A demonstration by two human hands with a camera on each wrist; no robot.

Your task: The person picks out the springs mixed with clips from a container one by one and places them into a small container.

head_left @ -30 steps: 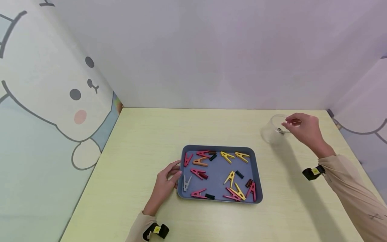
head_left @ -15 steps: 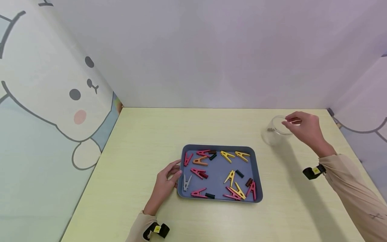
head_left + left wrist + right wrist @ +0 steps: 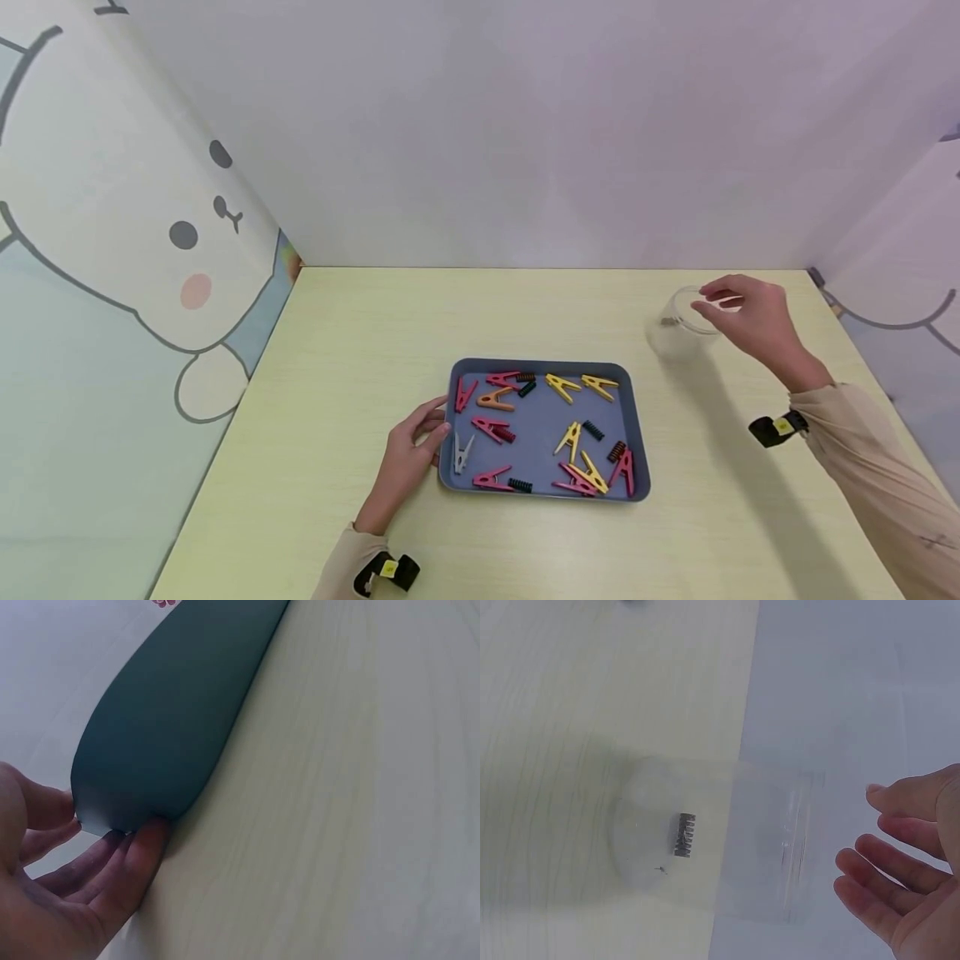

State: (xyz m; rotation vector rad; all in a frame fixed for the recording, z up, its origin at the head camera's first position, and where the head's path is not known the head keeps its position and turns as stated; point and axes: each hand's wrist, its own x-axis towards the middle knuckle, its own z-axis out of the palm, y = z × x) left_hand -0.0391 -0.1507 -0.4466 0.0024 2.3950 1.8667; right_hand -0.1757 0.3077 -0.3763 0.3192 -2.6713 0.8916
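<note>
My left hand (image 3: 408, 454) grips the left side of a blue-grey tray (image 3: 642, 433), its thumb by the rim. In the left wrist view the fingers (image 3: 146, 859) touch the tray's outer wall (image 3: 161, 712). My right hand (image 3: 750, 321) hovers by the rim of a clear jar (image 3: 678, 333), fingers loosely bent and parted, holding nothing. A dark ridged piece like a coil spring (image 3: 684, 835) lies inside the jar, seen through its wall. In the tray are red, yellow, orange and grey spring clamps, among them an orange clamp (image 3: 495, 400), with several coil springs, one being dark green (image 3: 594, 430).
The pale wooden table (image 3: 360, 350) carries the tray near its middle and the jar toward the back right. A pale curtain wall (image 3: 525, 142) rises behind the table's far edge. Printed panels (image 3: 112, 250) stand at both sides.
The dark coil spring was just below my right fingertips at the jar's mouth, then dropped inside. My right hand has since shifted slightly left with its fingers more parted. My left hand stays on the tray.
</note>
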